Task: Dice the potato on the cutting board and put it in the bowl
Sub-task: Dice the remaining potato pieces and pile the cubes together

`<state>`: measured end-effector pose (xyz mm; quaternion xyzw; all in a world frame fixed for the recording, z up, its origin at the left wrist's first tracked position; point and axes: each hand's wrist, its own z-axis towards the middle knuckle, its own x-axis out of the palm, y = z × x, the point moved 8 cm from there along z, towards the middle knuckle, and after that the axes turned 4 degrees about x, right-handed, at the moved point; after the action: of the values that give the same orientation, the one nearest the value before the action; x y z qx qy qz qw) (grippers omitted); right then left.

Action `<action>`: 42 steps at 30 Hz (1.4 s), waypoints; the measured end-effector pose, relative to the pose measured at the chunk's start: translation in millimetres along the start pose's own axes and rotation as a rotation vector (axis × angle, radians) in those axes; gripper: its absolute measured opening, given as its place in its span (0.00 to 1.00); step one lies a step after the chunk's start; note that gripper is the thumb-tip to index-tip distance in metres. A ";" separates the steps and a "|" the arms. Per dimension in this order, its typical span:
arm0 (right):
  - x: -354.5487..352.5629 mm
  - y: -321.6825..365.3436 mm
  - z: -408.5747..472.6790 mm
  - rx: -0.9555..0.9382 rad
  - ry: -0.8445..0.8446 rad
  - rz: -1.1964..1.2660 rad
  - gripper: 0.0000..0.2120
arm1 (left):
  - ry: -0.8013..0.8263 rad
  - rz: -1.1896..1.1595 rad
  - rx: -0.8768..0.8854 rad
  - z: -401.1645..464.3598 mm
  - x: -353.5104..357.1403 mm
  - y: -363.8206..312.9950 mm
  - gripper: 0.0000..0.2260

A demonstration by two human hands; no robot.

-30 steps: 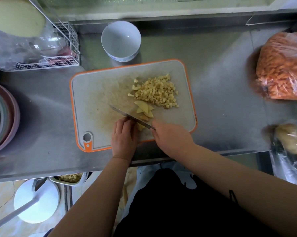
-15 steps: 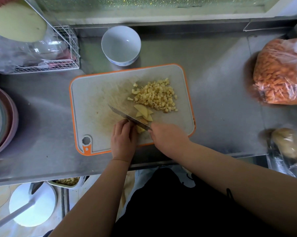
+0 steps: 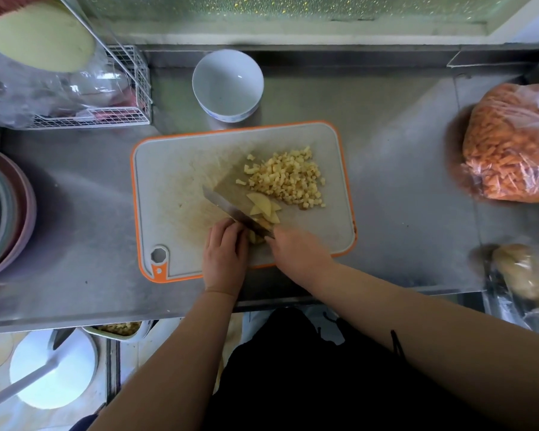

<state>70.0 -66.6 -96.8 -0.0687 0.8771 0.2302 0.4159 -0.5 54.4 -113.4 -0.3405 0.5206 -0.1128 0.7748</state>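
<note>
A grey cutting board with an orange rim [image 3: 175, 188] lies on the steel counter. A heap of diced potato [image 3: 288, 178] sits on its right half, with a few larger potato slices [image 3: 263, 206] just below it. My right hand [image 3: 299, 253] grips the handle of a knife [image 3: 228, 208] whose blade slants up-left across the board. My left hand [image 3: 226, 255] rests with curled fingers on a small potato piece [image 3: 255, 237] beside the blade. An empty white bowl [image 3: 228, 84] stands behind the board.
A bag of chopped carrot [image 3: 510, 144] lies at the right, bagged potatoes [image 3: 523, 275] below it. Stacked plates [image 3: 4, 209] sit at the left edge, and a wire rack with plastic-wrapped items [image 3: 91, 91] at the back left. A tray of dice [image 3: 119, 329] shows under the counter.
The view has tilted slightly, so the board appears lower in frame. The knife and both hands keep nearly the same position by the potato slices.
</note>
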 end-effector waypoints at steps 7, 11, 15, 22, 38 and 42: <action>-25.4 3.9 -4.3 -0.028 0.030 0.069 0.15 | -0.016 0.020 0.014 -1.9 -3.3 -2.7 0.08; -32.8 17.9 -21.0 -0.076 -0.043 -0.002 0.13 | -0.025 0.018 -0.015 -3.0 -3.5 -1.0 0.08; -29.7 23.7 -24.0 -0.083 -0.052 -0.055 0.12 | -0.015 0.024 -0.019 -4.2 -2.7 -0.5 0.08; -23.4 21.7 -17.5 -0.058 -0.039 -0.084 0.10 | -0.024 0.018 -0.029 -3.0 -0.9 -0.2 0.08; -3.3 21.4 -4.4 0.013 0.007 -0.028 0.13 | -0.014 0.000 -0.054 -1.0 3.0 9.3 0.10; -6.8 4.9 3.9 0.070 0.076 0.114 0.16 | -0.052 0.004 -0.006 -1.1 -0.3 4.7 0.06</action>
<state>75.6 -61.0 -92.1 -0.0127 0.9023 0.2199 0.3706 -2.4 57.6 -116.4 -0.3446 0.5012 -0.1009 0.7873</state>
